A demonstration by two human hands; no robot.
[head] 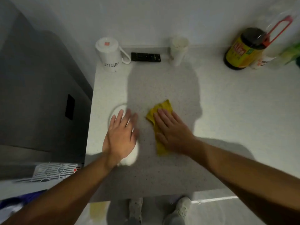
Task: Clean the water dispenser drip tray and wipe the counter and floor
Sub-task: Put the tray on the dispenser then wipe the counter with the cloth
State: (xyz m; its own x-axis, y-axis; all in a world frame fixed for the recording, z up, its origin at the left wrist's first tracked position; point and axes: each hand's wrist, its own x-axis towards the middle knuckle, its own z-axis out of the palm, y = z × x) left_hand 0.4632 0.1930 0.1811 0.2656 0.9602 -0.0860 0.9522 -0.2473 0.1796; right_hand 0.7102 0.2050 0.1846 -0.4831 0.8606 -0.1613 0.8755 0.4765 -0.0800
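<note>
Though dim and soft in focus, stands tall at far left: grey appliance [40, 88] with a black rectangle on its side, set against the end of the speckled counter [235, 114]. Below that, at lower left, slatted white tray [53, 173] with a red dot at its right end, lying flat off the counter; cannot tell on what. At the back of the counter by the wall, white mug [108, 54], handle turned right, orange mark on top. Just beside the handle, black remote [145, 57] lying flat.

Nearer the front edge, left hand [121, 135] palm down, fingers straight and a little spread, blurred, gripping nothing. Spread over a white rounded object [131, 155], too smeared to name, contact not clear. Just right of it and apart, yellow cloth [163, 107] crumpled flat on the counter, pinned under the right hand [172, 129]: palm down, fingers straight and together, pressing, not curled round the fabric.

Behind, near the wall, pale cup [178, 49] upright. Farther right, dark bottle [241, 49] with a yellow label, just beside a white bottle [265, 58]. Orange-red loop handle [279, 28] rising behind them; something green [292, 53] at the right edge. Beneath the counter's front edge, two pale shoes [182, 207] on the glossy floor [219, 210].
</note>
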